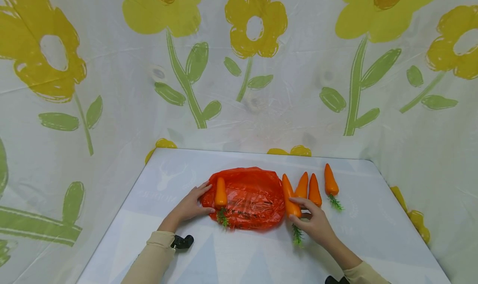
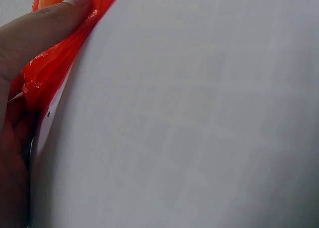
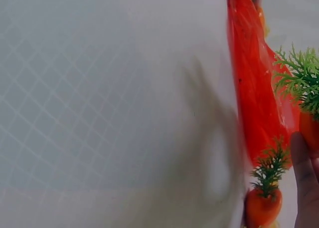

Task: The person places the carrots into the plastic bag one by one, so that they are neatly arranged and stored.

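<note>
A red plastic bag [image 1: 254, 199] lies spread on the table, with one orange toy carrot [image 1: 220, 194] on its left part. My left hand [image 1: 191, 205] holds the bag's left edge; in the left wrist view the thumb [image 2: 55, 23] lies over the red plastic and the other fingers are partly hidden. At the bag's right edge, my right hand [image 1: 315, 222] grips another toy carrot [image 1: 289, 192] between thumb and fingers, its green leafy top [image 3: 304, 81] hanging toward me. Just beyond that hand lie two more carrots, a middle one [image 1: 302, 184] and a right one [image 1: 314, 190], partly covered by the fingers.
A separate carrot [image 1: 330, 180] with a green top lies farther right. The pale patterned table [image 1: 209, 259] ends at a back edge, where a white curtain [image 1: 284, 109] with yellow flowers hangs around it. Black straps show at both wrists.
</note>
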### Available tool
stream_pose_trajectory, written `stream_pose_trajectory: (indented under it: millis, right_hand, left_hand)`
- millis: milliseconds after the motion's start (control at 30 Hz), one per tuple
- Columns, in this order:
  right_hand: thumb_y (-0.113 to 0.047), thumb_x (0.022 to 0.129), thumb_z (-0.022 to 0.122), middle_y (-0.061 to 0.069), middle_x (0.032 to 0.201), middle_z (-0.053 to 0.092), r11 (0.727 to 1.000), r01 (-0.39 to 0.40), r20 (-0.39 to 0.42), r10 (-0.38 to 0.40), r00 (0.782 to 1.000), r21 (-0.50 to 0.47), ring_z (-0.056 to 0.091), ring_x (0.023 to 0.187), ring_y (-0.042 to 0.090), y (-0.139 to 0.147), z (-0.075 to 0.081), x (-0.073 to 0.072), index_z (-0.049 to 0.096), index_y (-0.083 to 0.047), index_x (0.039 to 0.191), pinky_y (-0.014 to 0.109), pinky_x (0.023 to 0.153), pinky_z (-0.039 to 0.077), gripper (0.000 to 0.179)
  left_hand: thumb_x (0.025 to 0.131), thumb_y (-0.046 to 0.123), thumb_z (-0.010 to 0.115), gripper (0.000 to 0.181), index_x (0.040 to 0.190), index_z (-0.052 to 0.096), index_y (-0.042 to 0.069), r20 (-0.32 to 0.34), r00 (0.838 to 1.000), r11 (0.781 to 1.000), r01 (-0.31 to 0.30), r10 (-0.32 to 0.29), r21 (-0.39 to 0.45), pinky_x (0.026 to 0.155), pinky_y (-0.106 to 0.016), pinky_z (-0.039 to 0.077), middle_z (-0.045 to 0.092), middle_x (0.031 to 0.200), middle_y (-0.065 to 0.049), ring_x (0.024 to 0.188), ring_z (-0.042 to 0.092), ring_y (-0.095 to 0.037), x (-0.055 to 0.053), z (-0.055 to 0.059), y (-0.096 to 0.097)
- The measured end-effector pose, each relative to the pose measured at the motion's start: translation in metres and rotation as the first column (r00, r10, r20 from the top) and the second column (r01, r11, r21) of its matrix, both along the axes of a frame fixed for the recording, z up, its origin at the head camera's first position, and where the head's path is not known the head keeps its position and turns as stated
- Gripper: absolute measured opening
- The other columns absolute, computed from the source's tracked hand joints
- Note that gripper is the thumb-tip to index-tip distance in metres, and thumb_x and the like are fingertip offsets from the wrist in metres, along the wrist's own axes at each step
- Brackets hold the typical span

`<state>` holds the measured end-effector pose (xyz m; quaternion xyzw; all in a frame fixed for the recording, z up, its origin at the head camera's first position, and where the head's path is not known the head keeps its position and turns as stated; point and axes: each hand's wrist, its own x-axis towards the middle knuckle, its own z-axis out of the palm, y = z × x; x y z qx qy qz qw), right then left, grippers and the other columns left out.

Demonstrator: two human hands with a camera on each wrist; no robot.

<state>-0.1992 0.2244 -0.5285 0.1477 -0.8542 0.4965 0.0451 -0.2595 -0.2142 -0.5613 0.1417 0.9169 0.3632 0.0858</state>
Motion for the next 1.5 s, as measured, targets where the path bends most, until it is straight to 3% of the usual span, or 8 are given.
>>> stream_pose_trajectory:
  millis: [333, 867, 1133, 1500]
  right_hand:
    - [-0.013, 0.087, 0.082, 0.009, 0.133, 0.063, 0.998, -0.028, 0.033, 0.03, 0.999, -0.06, 0.059, 0.108, 0.025, -0.01, 0.003, 0.0, 0.065, -0.012, 0.134, 0.024, 0.083, 0.058, 0.05]
    - [-0.02, 0.088, 0.082, 0.007, 0.133, 0.063, 0.998, -0.04, 0.058, 0.043, 0.997, -0.052, 0.06, 0.111, 0.026, -0.024, 0.001, -0.001, 0.067, -0.017, 0.132, 0.023, 0.086, 0.057, 0.047]
    - [-0.021, 0.088, 0.082, 0.006, 0.128, 0.067, 0.997, -0.064, 0.006, 0.064, 0.998, -0.05, 0.062, 0.107, 0.024, -0.031, -0.002, -0.001, 0.068, -0.017, 0.13, 0.026, 0.084, 0.059, 0.045]
    - [-0.02, 0.088, 0.082, 0.005, 0.127, 0.066, 0.994, -0.083, 0.05, 0.087, 0.995, -0.077, 0.062, 0.105, 0.025, -0.04, -0.008, -0.004, 0.067, -0.017, 0.131, 0.025, 0.085, 0.058, 0.046]
  left_hand:
    - [0.081, 0.049, 0.084, 0.095, 0.158, 0.04, 0.013, 0.011, 1.0, 1.0, -0.002, 0.002, -0.001, 0.116, -0.068, 0.024, 0.026, 0.168, -0.005, 0.149, 0.015, -0.053, -0.001, -0.002, 0.0]
    - [0.081, 0.049, 0.084, 0.095, 0.157, 0.04, 0.013, -0.008, 1.0, 1.0, 0.0, 0.0, 0.0, 0.116, -0.069, 0.024, 0.027, 0.167, -0.005, 0.149, 0.017, -0.055, -0.001, -0.002, 0.0]
    - [0.081, 0.049, 0.083, 0.095, 0.157, 0.04, 0.012, -0.013, 1.0, 1.0, 0.008, -0.008, 0.001, 0.116, -0.068, 0.024, 0.027, 0.167, -0.006, 0.149, 0.016, -0.054, -0.001, -0.001, 0.0]
    - [0.081, 0.048, 0.084, 0.095, 0.157, 0.04, 0.012, -0.003, 1.0, 1.0, -0.002, 0.002, 0.005, 0.115, -0.069, 0.024, 0.027, 0.167, -0.006, 0.149, 0.016, -0.054, 0.0, 0.0, 0.0]
